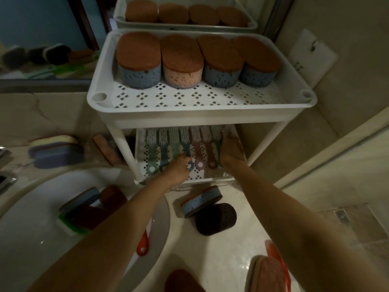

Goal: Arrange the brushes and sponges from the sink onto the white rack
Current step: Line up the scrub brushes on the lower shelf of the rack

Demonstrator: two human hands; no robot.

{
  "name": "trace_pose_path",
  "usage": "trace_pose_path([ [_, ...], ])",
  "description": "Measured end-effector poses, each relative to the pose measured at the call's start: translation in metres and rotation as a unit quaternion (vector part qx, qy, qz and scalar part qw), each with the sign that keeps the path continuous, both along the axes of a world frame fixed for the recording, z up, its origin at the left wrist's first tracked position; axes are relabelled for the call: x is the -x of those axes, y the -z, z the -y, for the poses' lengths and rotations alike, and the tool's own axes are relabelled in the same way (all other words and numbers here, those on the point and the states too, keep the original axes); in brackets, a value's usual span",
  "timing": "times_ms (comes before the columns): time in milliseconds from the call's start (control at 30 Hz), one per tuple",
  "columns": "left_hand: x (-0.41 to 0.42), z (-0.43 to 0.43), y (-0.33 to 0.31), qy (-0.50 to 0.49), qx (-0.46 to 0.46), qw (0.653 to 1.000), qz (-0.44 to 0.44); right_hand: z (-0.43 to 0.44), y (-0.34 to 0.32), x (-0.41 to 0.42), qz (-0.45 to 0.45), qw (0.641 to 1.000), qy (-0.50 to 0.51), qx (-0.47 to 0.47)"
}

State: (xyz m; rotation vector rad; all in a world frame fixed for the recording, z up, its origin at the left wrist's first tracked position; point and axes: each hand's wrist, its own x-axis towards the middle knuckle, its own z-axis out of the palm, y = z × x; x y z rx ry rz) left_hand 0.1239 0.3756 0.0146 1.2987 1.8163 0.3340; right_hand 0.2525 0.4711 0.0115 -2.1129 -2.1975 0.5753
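Observation:
The white rack (202, 110) stands on the counter. Its top shelf carries a row of oval sponges (181, 62) with brown pads. On the lower shelf (197, 173) several brushes (185, 142) lie side by side, bristles away from me. My left hand (179, 167) reaches onto that shelf and its fingers curl round the handle of a blue brush (187, 152). My right hand (230, 150) lies flat at the right end of the brush row, against a brush there. The white sink (31, 228) at lower left holds sponges (84, 209) and a red-handled brush (143, 243).
A blue sponge (201, 200) and a dark scourer (215, 218) lie on the counter in front of the rack. More sponges sit at left (54, 150) and at the bottom edge (265, 275). A mirror (42, 34) is behind, a wall at right.

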Motion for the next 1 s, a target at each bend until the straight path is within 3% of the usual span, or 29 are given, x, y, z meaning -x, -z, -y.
trace_pose_path([
  [167,-0.001,0.003,-0.005,-0.023,-0.02,0.999,0.012,0.009,-0.001,0.0,0.065,0.997,-0.028,-0.002],
  [400,-0.007,0.015,-0.024,-0.114,-0.088,0.989,0.039,0.03,-0.017,-0.001,0.058,0.997,-0.055,-0.023],
  [533,-0.007,0.037,-0.042,-0.171,-0.141,0.974,0.044,0.069,-0.033,0.006,-0.077,0.99,-0.042,-0.108],
  [667,0.003,0.094,-0.051,-0.241,-0.185,0.951,0.052,0.141,-0.035,0.026,-0.263,0.939,-0.111,-0.191],
  [833,0.04,0.173,-0.02,-0.371,-0.125,0.919,0.041,0.212,0.0,0.069,-0.278,0.925,-0.253,-0.057],
  [1000,0.078,0.232,0.022,-0.429,-0.014,0.903,0.028,0.236,0.046,0.105,-0.1,0.932,-0.279,0.21],
])
